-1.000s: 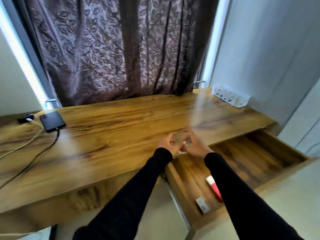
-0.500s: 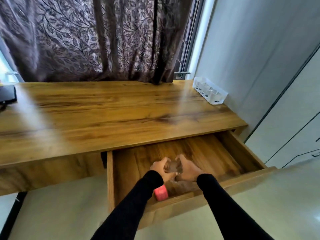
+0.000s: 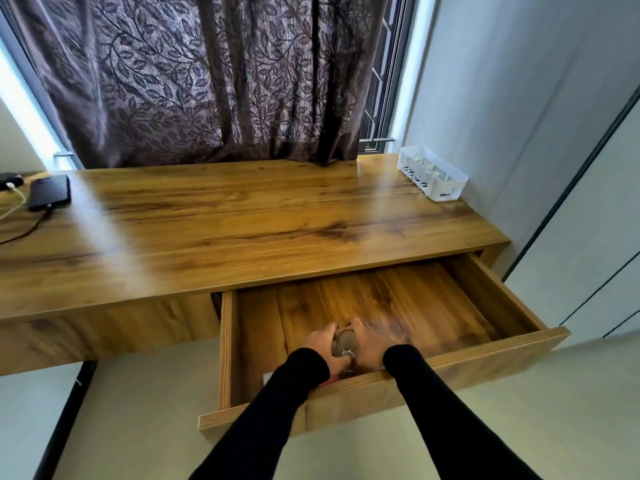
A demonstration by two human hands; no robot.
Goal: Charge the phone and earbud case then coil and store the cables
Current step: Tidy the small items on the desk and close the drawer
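- Both hands down in the open drawer, near its front edge
- Left hand and right hand cupped together, fingers curled round a small, clear, roundish object — too blurred to name
- Phone flat at the far left of the desk, a dark cable plugged into it
- White cable just beside the phone, running off the left edge
- White basket at the desk's far right corner — patterned curtain hanging behind
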